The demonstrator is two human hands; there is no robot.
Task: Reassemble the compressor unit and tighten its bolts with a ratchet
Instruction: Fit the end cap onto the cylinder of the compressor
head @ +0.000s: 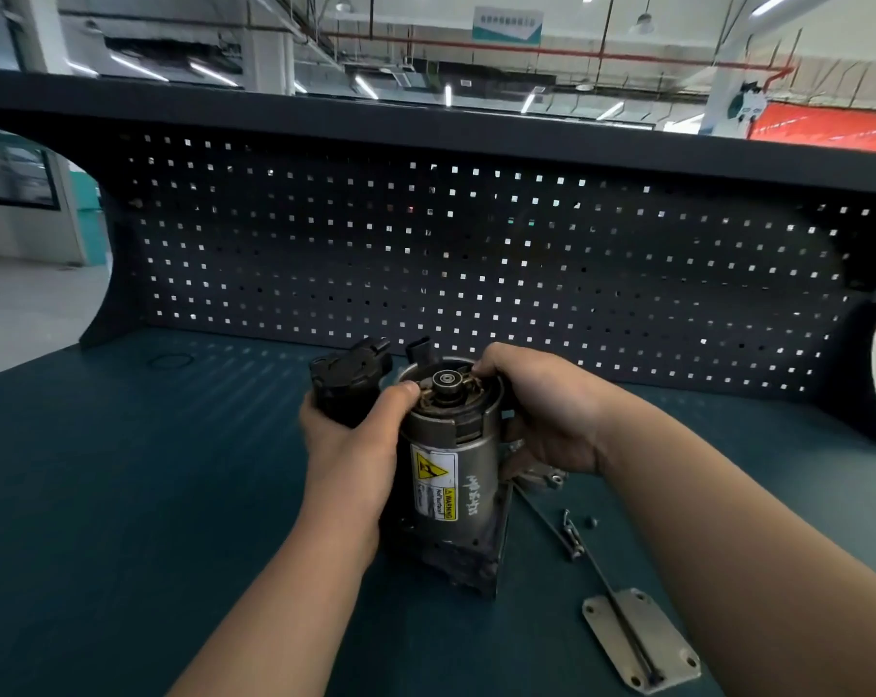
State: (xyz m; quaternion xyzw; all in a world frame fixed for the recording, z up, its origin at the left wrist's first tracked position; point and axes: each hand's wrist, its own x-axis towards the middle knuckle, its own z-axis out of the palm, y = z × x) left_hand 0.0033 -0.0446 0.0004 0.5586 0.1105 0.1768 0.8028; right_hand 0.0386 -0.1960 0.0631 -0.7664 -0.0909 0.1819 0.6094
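Upright on the bench, the compressor is gripped by both hands: left hand steadying its side, right hand curled over the open top, probably aligning internals. Bolts and plate lie to its right.

— What sort of place?
— A factory workshop: perforated pegboard backing a blue worktop, with a red pipe, ducts and strip lights overhead.
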